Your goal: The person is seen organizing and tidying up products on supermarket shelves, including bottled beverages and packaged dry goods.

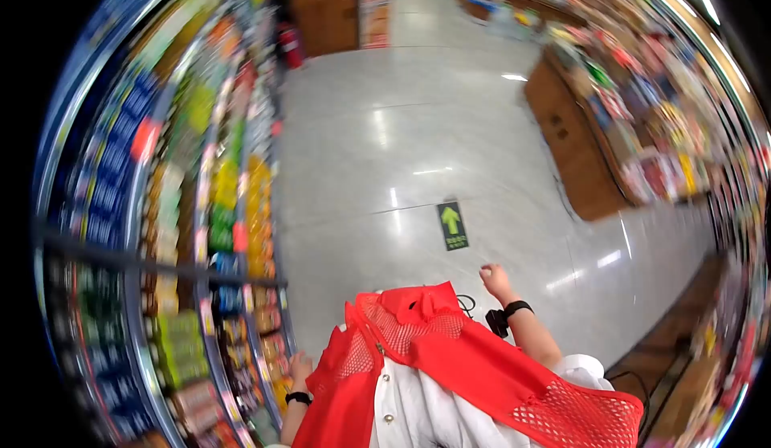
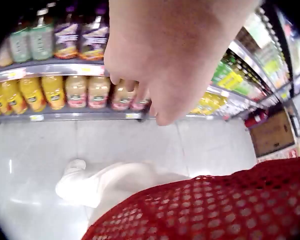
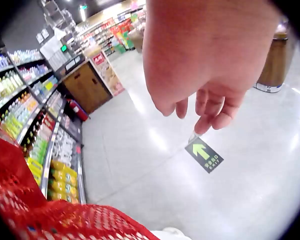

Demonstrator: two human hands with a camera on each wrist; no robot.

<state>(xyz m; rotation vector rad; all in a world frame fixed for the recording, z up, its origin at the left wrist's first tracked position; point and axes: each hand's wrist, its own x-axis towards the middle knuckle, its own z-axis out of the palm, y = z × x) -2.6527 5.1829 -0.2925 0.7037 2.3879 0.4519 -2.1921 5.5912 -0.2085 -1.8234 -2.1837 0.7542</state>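
My left hand (image 1: 300, 372) hangs low beside the drink shelves, its fingers loosely curled and holding nothing. In the left wrist view that hand (image 2: 150, 70) overlaps a bottom row of pink-labelled bottles (image 2: 98, 92). Yellow juice bottles (image 2: 32, 95) stand in the same row. Out over the floor on the other side is my right hand (image 1: 496, 281), with nothing in its loosely bent fingers. The right wrist view has this hand (image 3: 205, 85) above a dark floor sign (image 3: 205, 154) with a green arrow and the word EXIT.
Long drink shelves (image 1: 205, 207) line the left side. A wooden display stand (image 1: 582, 143) piled with packaged goods is on the right. Farther along are a wooden cabinet (image 1: 325, 16) and a red fire extinguisher (image 1: 291, 45). Grey floor (image 1: 353, 143) runs between them.
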